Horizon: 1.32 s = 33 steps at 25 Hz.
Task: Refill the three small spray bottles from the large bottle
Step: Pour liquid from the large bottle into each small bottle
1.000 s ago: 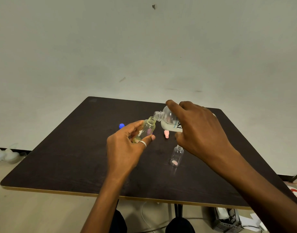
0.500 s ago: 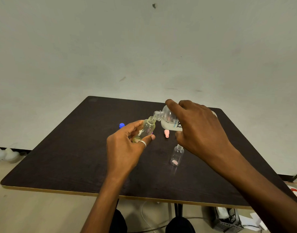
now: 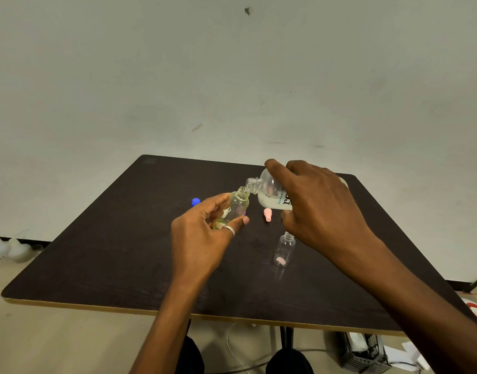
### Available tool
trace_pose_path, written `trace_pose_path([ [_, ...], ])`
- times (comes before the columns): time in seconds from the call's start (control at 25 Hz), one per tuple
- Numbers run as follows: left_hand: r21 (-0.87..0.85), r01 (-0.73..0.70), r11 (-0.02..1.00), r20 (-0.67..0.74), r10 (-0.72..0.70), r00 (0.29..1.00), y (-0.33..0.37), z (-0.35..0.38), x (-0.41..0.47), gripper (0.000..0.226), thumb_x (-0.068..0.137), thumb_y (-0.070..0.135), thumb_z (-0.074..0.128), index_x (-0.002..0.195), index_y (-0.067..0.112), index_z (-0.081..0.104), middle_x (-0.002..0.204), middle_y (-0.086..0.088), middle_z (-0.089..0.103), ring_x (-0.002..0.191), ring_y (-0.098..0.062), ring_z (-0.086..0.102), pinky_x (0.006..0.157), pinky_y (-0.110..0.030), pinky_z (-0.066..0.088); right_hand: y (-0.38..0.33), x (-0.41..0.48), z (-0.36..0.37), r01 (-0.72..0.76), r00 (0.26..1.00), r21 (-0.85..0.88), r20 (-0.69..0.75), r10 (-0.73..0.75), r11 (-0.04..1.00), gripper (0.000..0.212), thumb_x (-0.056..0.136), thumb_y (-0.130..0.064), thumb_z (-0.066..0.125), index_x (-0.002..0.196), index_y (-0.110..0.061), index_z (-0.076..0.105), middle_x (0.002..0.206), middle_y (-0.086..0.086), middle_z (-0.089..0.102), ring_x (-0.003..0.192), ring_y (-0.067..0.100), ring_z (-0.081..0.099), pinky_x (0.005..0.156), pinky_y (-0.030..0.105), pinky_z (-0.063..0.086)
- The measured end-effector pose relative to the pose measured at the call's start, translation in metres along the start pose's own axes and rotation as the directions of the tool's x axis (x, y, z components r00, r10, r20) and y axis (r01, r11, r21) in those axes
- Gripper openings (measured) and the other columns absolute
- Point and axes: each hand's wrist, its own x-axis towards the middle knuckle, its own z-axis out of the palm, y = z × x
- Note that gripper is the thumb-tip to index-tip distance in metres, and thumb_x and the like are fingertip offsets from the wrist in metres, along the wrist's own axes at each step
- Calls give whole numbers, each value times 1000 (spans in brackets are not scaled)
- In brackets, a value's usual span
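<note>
Large bottle (image 3: 270,196) still aslant over yellowish bottle (image 3: 238,208).

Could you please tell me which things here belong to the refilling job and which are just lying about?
In the job: large bottle in right hand; yellowish small bottle in left hand; standing small bottle; pink cap; blue cap.
Lying about: white shapes on floor; crate under table.

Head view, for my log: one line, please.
right hand: large clear bottle, tilted | left hand: small yellowish clear bottle | mouths close
</note>
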Motion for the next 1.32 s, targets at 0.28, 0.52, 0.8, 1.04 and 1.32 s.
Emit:
trace_pose_path([
  [0.28, -12, -9, 1000, -3, 9, 1000, 0, -1, -1, 56, 69, 28, 87, 122, 22, 69, 108, 17, 67, 90, 17, 60, 80, -1, 46, 1, 0, 1, 2, 1000, -4, -13, -2, 1000, 75, 72, -13, 69, 139, -26, 39, 107, 4, 60, 93, 28, 57, 73, 30, 29],
  [0.52, -23, -2, 1000, -2, 2, 1000, 0, -1, 0, 56, 70, 27, 87, 122, 20, 69, 106, 17, 65, 84, 25, 57, 77, 2, 44, 0, 1, 1, 4, 1000, -16, -19, -4, 1000, 72, 71, -13, 69, 137, -26, 41, 104, 3, 60, 91, 27, 57, 72, 30, 29],
  [0.8, -23, -11, 1000, -5, 11, 1000, -1, -1, 0, 56, 69, 29, 87, 121, 22, 69, 102, 23, 63, 87, 27, 55, 75, 2, 44, 1, 1, 2, 5, 1000, -20, -23, -5, 1000, 72, 70, -13, 69, 136, -26, 43, 102, 3, 60, 89, 27, 56, 72, 30, 28],
  [1.04, -21, -16, 1000, -5, 16, 1000, -2, 0, 0, 57, 69, 29, 87, 122, 21, 69, 102, 22, 63, 88, 28, 55, 74, 3, 43, 2, 1, 2, 6, 1000, -24, -19, -6, 1000, 72, 71, -12, 69, 136, -26, 42, 102, 3, 60, 89, 27, 57, 72, 30, 29],
  [1.32, -19, -16, 1000, -1, 16, 1000, -2, 1, 0, 58, 69, 30, 87, 123, 21, 68, 105, 20, 63, 85, 19, 59, 76, 1, 45, 3, 2, 2, 10, 1000, -28, -18, -10, 1000, 73, 71, -13, 68, 137, -26, 40, 103, 3, 60, 90, 27, 57, 73, 30, 29],
])
